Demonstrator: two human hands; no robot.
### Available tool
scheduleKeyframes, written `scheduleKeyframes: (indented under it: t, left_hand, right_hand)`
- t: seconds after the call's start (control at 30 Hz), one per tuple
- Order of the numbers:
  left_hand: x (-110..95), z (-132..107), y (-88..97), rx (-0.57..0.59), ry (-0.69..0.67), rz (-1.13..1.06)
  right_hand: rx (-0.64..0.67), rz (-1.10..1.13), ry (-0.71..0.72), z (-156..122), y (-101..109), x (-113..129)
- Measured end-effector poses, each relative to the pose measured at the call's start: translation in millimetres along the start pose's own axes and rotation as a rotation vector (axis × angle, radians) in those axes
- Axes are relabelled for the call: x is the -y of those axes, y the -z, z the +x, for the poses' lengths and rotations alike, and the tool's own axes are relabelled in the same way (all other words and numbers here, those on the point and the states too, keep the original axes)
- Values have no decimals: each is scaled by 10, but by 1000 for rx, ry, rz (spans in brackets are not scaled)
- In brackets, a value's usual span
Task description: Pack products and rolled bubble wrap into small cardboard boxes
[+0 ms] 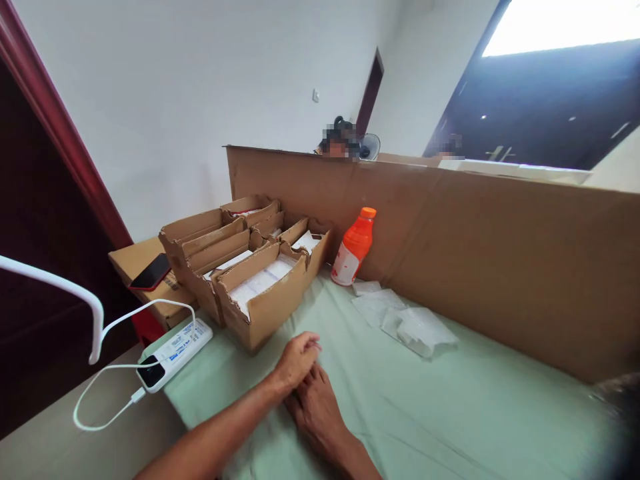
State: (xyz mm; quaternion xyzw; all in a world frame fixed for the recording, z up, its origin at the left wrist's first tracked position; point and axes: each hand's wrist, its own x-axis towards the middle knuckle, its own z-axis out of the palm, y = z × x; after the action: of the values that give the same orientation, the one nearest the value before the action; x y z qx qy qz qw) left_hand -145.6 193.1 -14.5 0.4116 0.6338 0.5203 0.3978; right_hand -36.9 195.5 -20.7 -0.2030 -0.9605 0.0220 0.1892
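Note:
My left hand (299, 359) rests over the table with its fingers loosely bent and slightly apart; nothing shows in it. Just below and touching it, my right hand (320, 405) lies back-up on the pale green cloth (380, 413), fingers stretched towards the left hand. The underside of the right hand is hidden. Nearest to both hands is a cardboard divided box (275, 303) with white papers or packets (263, 285) in its compartments. Thin, translucent white sheets or pouches (420, 330) lie loosely overlapped to the right, beyond the hands.
An orange-capped bottle (353, 248) stands against a long cardboard partition (480, 260). At left are a white power bank (175, 355) with a white cable (87, 375), and a dark phone (151, 272) on a carton (131, 257). People are partly visible behind the partition.

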Motion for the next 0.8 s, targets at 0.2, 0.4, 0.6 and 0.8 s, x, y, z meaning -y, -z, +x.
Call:
scheduleKeyframes:
  t: [0.2,0.4,0.6,0.8]
  left_hand:
    - [170,604,403,-27,-31,-38]
    - [348,595,294,-39,-90,-72]
    - [475,634,290,-8,-163,-14]
    - [472,624,278,10,-180,8]
  right_hand:
    - [185,433,-205,69,674,-505]
    - [-46,265,-139,1480,1495,-438]
    - [375,-180,-71,2789,1122,-98]
    - [423,-43,10,2858,965,-156]
